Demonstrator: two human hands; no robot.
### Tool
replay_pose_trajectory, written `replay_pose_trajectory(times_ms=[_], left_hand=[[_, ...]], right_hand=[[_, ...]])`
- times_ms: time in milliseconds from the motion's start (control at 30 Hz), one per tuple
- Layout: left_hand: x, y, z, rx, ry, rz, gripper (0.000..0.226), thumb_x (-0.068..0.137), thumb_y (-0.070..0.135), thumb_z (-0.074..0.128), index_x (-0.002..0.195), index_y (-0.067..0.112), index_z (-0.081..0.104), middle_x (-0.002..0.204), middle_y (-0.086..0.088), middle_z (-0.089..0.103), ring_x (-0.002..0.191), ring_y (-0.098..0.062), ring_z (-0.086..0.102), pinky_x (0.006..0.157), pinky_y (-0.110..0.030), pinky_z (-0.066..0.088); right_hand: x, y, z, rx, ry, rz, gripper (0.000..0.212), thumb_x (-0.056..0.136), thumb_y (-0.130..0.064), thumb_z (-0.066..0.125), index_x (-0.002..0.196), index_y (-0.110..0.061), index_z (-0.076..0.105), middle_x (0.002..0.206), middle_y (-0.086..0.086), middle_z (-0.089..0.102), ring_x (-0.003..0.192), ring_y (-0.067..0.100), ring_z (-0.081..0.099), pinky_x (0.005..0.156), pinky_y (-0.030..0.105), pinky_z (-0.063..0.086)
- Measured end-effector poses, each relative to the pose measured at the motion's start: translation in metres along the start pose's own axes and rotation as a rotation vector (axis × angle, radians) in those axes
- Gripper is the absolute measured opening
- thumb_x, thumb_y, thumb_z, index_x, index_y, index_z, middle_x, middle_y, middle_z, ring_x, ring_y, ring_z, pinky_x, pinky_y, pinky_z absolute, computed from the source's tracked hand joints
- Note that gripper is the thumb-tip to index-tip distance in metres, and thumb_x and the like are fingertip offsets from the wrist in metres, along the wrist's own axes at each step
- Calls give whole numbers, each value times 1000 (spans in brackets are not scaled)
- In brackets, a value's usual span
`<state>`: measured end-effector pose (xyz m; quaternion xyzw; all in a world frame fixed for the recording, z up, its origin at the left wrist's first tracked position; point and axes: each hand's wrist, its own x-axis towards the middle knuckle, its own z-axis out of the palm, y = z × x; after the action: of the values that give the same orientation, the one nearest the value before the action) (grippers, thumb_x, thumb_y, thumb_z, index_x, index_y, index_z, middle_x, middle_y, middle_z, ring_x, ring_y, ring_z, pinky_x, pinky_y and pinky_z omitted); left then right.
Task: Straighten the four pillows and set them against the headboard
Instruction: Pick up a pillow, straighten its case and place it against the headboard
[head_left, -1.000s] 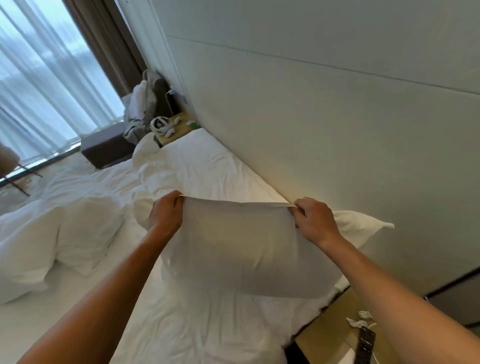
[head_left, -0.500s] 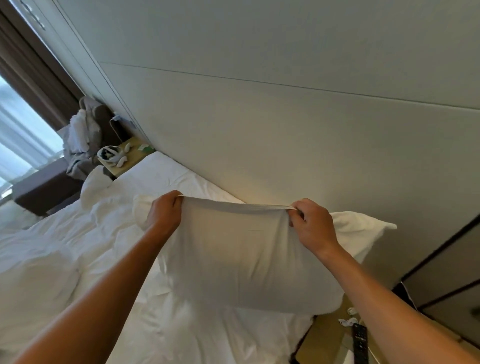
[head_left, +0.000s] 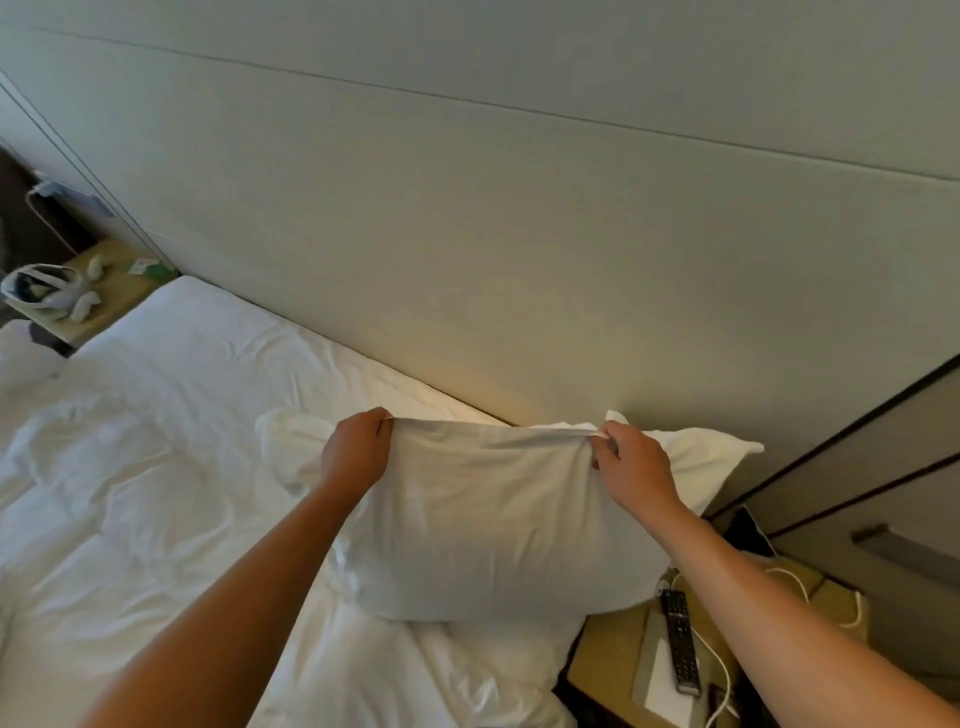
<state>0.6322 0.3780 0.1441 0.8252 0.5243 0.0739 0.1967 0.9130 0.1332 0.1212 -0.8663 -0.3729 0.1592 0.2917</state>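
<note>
Pillow (head_left: 483, 525) held upright just before the headboard (head_left: 519, 234) — left hand (head_left: 356, 449) and right hand (head_left: 631, 460) pinch its top edge. Risk: unsupported, it may slump forward — filling sags.

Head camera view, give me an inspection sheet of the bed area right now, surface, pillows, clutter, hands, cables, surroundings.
Surface: bed with a wrinkled white sheet; rumpled white bedding at the left edge.
Job's things: held pillow hangs by its top edge, near the headboard; second pillow lies behind it at the headboard. Other pillows not in view.
Clutter: remote on the right nightstand; white bag on the left nightstand.
Hands: left hand and right hand each have a grip on the pillow's top edge.
Cables: white cable across the right nightstand.
Surroundings: panelled wall above the headboard.
</note>
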Motion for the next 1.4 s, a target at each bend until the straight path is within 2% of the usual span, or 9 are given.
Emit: replay_pose_trajectory(times_ms=[100,267,367,467,633,767,967,1233,1400], left_hand=[[7,-3,5,6,-77,-12,30,101,35,45,112,21,70,106,-5,72,96,-26,67,75,-34,51],[16,-26,17,88,-251,-63,49,98,34,55,144,17,49,137,-12,53,123,-34,58,100,-46,51],[20,-39,19,147,-261,-27,27,100,20,47,110,8,68,110,-13,60,107,-34,63,91,-44,55],[17,-47,21,144,-215,9,34,101,16,42,83,6,69,85,-10,63,89,-32,65,79,-43,56],[6,-54,23,111,-133,60,35,105,21,40,105,12,74,100,-15,66,104,-36,56,85,-45,52],[-3,-55,22,82,-122,68,36,106,22,39,118,16,72,110,-15,69,102,-34,64,88,-43,55],[-11,-55,13,26,-119,30,33,106,21,39,105,13,72,98,-10,74,89,-29,67,76,-36,52],[7,-49,-26,-143,-33,27,28,105,18,42,86,18,63,75,1,65,73,-22,62,63,-32,45],[36,-49,-59,-66,36,45,30,105,24,40,90,19,66,80,-3,67,77,-26,64,67,-36,51]], right_hand=[[2,-3,-1,-24,-15,-17,33,107,-34,48,75,-27,51,72,-5,61,67,13,57,57,34,42],[0,-2,7,-101,-42,4,27,105,-33,50,82,-18,54,80,-1,59,72,23,59,61,37,45],[-1,-5,8,-141,-51,16,19,102,-37,57,101,-19,62,99,-7,60,85,22,62,74,40,55],[0,-3,11,-212,-49,24,28,103,-34,55,84,-13,58,90,-4,57,77,25,60,65,40,51],[-3,-4,7,-157,-27,16,29,106,-26,54,81,-12,60,83,0,56,73,21,57,66,41,49],[-4,-3,2,-96,-3,2,24,104,-25,58,84,-15,66,77,-3,62,72,19,59,66,40,49],[-13,-5,7,-22,15,16,20,103,-26,59,85,-30,66,75,-12,65,73,5,59,60,26,42],[-15,-28,5,24,27,4,29,103,-26,58,76,-28,66,65,-6,67,67,16,64,62,37,52],[-5,-60,-3,65,77,-46,34,102,-22,58,68,-23,62,65,-3,65,70,23,64,65,42,53]])
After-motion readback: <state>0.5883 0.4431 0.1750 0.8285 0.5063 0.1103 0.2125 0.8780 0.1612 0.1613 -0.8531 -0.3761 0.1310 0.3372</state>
